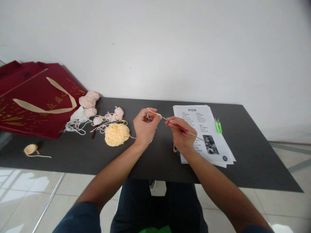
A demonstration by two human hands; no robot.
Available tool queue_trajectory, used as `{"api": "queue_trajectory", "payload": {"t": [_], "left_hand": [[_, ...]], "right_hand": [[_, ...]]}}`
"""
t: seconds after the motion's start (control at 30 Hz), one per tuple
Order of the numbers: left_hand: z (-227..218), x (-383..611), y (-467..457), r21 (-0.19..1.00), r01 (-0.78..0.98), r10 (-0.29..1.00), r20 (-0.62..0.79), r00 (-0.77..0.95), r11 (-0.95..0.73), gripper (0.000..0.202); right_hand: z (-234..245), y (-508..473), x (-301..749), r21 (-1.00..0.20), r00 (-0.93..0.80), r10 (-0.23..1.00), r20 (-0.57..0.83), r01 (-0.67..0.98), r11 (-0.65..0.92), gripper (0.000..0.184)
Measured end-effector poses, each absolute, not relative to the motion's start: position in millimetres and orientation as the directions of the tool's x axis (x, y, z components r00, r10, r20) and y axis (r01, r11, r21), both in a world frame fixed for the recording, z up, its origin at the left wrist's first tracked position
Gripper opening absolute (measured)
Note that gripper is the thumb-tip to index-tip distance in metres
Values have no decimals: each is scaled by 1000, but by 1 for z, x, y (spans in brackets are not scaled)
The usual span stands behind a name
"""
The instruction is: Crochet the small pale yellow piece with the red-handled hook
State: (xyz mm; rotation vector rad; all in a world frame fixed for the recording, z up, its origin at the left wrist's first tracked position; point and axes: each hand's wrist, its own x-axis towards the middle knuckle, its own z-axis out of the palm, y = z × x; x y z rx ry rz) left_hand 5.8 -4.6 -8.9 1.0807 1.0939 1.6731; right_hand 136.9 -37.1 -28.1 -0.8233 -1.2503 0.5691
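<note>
Between thumb and fingers, my left hand (145,127) pinches a small piece of cream crochet work (158,115), with yarn looped over the index finger and a small orange bit beside it. A crochet hook (182,129) with a red grip lies in my right hand (182,135), closed round it like a pen. Its thin metal tip reaches to the crochet work at my left fingertips. From a yellow yarn ball (117,134), left of my left wrist, a strand runs towards that hand.
Printed sheets (206,113) lie under my right hand, with green thread snips (218,125) at their right edge. Pale pink yarn balls (88,99) and loose white yarn (76,125) sit by dark red gift bags (43,97). A small cream crocheted cup (30,149) stands far left.
</note>
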Motion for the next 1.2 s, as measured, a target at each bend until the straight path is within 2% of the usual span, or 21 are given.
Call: {"api": "queue_trajectory", "payload": {"t": [0.1, 0.2, 0.37, 0.5, 0.6, 0.7, 0.83, 1.0, 1.1, 1.2], "left_hand": [[-7, 6, -1, 934, -272, 946, 152, -286, -232, 30], [-5, 5, 2, 913, -376, 966, 62, -253, -157, 36], [1, 3, 1, 848, -529, 991, -75, -112, 4, 45], [3, 0, 2, 786, -608, 991, -133, 3, 107, 52], [3, -2, 3, 756, -632, 984, -165, 70, 172, 54], [4, -4, 5, 750, -632, 980, -166, 106, 195, 54], [5, -8, 7, 780, -605, 987, -111, 117, 160, 54], [5, -11, 7, 843, -522, 989, -74, 131, 132, 59], [6, -11, 6, 880, -465, 991, -46, 122, 98, 58], [5, -11, 6, 909, -410, 994, -35, 101, 73, 58]], "right_hand": [[-32, -37, 139, -743, 159, 726, 669, 127, 657, 22], [-33, -36, 140, -734, 116, 727, 677, 170, 657, 27], [-35, -33, 139, -712, 113, 707, 698, 219, 667, 34], [-38, -32, 139, -683, 103, 682, 724, 240, 689, 41], [-38, -32, 139, -703, 100, 702, 706, 227, 674, 39], [-36, -33, 140, -770, 131, 760, 637, 155, 619, 29], [-33, -33, 139, -865, 182, 853, 489, -29, 501, 19], [-28, -24, 142, -893, 247, 907, 340, -219, 394, 14], [-23, -19, 146, -865, 238, 914, 330, -312, 393, 17], [-17, -19, 150, -853, 221, 902, 370, -303, 424, 19]]}}
